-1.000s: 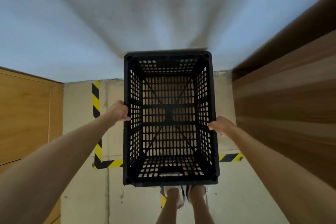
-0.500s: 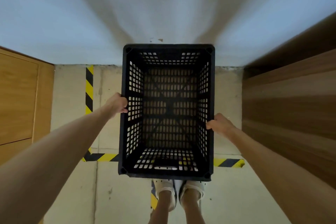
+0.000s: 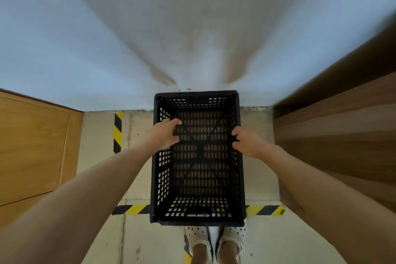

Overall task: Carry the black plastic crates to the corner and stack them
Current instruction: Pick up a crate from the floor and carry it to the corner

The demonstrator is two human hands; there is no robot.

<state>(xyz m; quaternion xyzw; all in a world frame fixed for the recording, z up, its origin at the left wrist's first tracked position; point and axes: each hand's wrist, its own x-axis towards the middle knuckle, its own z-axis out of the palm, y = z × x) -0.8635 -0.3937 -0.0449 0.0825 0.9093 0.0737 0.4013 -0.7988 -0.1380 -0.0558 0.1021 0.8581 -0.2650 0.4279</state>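
A black perforated plastic crate [image 3: 198, 214] sits low, its far end against the white wall [image 3: 192, 28], inside the floor area marked by tape. It is empty. My left hand [image 3: 162, 136] hovers over the crate's left rim, fingers spread above the inside and holding nothing. My right hand [image 3: 248, 142] is at the right rim with loosely curled, parted fingers that do not clasp the crate. I cannot tell whether another crate lies underneath.
Yellow-and-black tape [image 3: 117, 133] marks the concrete floor on the left and along the near side [image 3: 264, 210]. A wooden door panel [image 3: 32, 146] stands on the left, a dark wood cabinet [image 3: 342, 139] on the right. My feet [image 3: 214, 242] are just behind the crate.
The crate went down and forward to the wall. Both hands left its side walls and now sit above the rims with fingers loosened.
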